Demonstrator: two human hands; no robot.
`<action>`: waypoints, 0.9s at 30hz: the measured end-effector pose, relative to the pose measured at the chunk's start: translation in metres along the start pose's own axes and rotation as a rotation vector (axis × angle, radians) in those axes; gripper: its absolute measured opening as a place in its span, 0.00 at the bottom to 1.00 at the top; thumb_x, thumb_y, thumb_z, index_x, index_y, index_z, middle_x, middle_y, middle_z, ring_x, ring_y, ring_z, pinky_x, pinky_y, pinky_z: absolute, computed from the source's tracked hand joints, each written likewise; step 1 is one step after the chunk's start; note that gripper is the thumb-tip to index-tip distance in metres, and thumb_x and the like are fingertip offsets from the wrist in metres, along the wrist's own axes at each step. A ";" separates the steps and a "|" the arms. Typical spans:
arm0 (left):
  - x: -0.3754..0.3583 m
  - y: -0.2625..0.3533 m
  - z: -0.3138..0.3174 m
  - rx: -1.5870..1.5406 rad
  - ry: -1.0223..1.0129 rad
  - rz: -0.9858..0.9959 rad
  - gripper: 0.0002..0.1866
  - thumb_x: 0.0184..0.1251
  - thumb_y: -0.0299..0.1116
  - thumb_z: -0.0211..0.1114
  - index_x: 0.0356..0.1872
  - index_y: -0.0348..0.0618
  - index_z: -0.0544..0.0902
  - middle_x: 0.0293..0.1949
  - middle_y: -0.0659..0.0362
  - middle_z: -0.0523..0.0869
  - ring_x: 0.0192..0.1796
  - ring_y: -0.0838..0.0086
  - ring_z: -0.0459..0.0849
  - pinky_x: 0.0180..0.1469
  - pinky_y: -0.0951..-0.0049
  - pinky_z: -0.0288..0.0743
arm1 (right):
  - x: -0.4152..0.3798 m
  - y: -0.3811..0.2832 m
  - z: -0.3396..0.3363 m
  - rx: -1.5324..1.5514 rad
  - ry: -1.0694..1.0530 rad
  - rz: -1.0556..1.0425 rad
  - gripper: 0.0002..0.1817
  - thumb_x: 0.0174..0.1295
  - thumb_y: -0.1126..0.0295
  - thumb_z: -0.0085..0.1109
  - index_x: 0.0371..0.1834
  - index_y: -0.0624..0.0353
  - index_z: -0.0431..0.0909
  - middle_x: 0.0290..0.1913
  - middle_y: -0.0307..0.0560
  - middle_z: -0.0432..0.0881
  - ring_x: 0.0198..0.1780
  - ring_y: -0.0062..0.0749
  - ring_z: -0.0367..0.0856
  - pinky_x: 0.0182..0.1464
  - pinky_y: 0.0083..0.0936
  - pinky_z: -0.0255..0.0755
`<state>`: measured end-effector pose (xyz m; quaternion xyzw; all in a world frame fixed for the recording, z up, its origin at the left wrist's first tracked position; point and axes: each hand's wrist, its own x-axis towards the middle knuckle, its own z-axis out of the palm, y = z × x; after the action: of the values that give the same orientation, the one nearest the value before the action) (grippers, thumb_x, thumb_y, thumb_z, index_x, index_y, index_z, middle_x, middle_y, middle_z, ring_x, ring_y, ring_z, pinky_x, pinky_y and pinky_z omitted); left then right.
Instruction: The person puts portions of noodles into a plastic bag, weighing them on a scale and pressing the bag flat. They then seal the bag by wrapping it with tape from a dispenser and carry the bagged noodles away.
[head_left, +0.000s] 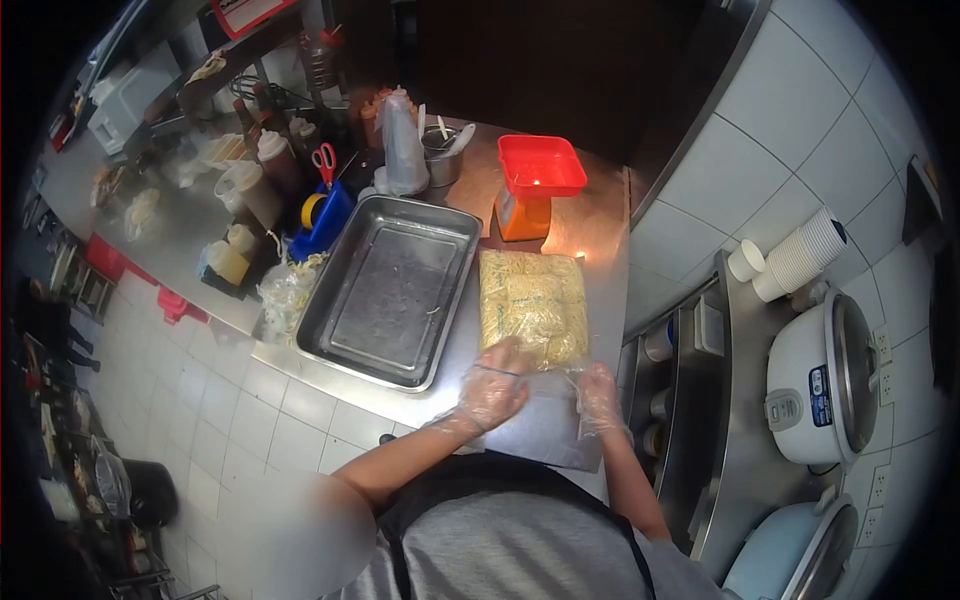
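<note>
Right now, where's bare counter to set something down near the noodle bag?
Free: strip between the noodle bag and the wall edge, and the patch below the orange scale. The steel tray itself is nearly bare. Crowded: the counter left of the tray, with bottles and tubs. Left hand and right hand occupy the near edge.

The near end of the noodle bag (533, 306) lies under the left hand (492, 392) and right hand (600, 398), so neither grip shows clearly. Items along the far surface (560, 235) (bottles, tubs) blur together. The lower cooker (795, 550) is cut off by the edge.
</note>
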<state>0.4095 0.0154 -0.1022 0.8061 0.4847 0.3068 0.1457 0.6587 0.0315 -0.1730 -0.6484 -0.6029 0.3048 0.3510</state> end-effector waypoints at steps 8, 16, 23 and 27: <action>0.041 0.032 -0.022 -0.682 -0.076 -0.041 0.36 0.68 0.44 0.62 0.74 0.48 0.58 0.74 0.43 0.53 0.78 0.52 0.49 0.75 0.57 0.50 | -0.011 -0.148 -0.040 0.237 -0.229 -0.358 0.14 0.61 0.69 0.63 0.47 0.64 0.77 0.37 0.43 0.78 0.40 0.32 0.78 0.50 0.31 0.71; 0.045 0.047 -0.037 -1.695 -0.628 -0.392 0.31 0.75 0.52 0.50 0.64 0.35 0.70 0.66 0.45 0.70 0.72 0.58 0.64 0.72 0.60 0.60 | -0.034 -0.111 -0.047 1.653 -0.840 -0.157 0.32 0.64 0.61 0.62 0.71 0.50 0.64 0.69 0.58 0.66 0.41 0.40 0.84 0.38 0.20 0.80; 0.037 0.076 0.010 -1.406 -0.739 -0.408 0.33 0.76 0.56 0.46 0.64 0.35 0.70 0.60 0.47 0.75 0.61 0.66 0.76 0.63 0.64 0.71 | -0.002 -0.216 -0.074 1.973 -1.461 -0.521 0.66 0.54 0.42 0.68 0.76 0.29 0.16 0.80 0.53 0.26 0.69 0.66 0.60 0.59 0.61 0.71; 0.042 0.076 0.007 -1.392 -0.600 -0.279 0.30 0.76 0.56 0.47 0.56 0.35 0.76 0.50 0.51 0.82 0.51 0.69 0.81 0.56 0.67 0.75 | 0.026 -0.189 -0.071 1.743 -0.868 -0.457 0.67 0.45 0.33 0.69 0.79 0.33 0.28 0.81 0.49 0.30 0.77 0.67 0.37 0.64 0.74 0.56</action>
<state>0.4809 0.0151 -0.0529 0.5089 0.2169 0.2881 0.7817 0.6120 0.0563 0.0232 0.1343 -0.3549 0.7761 0.5037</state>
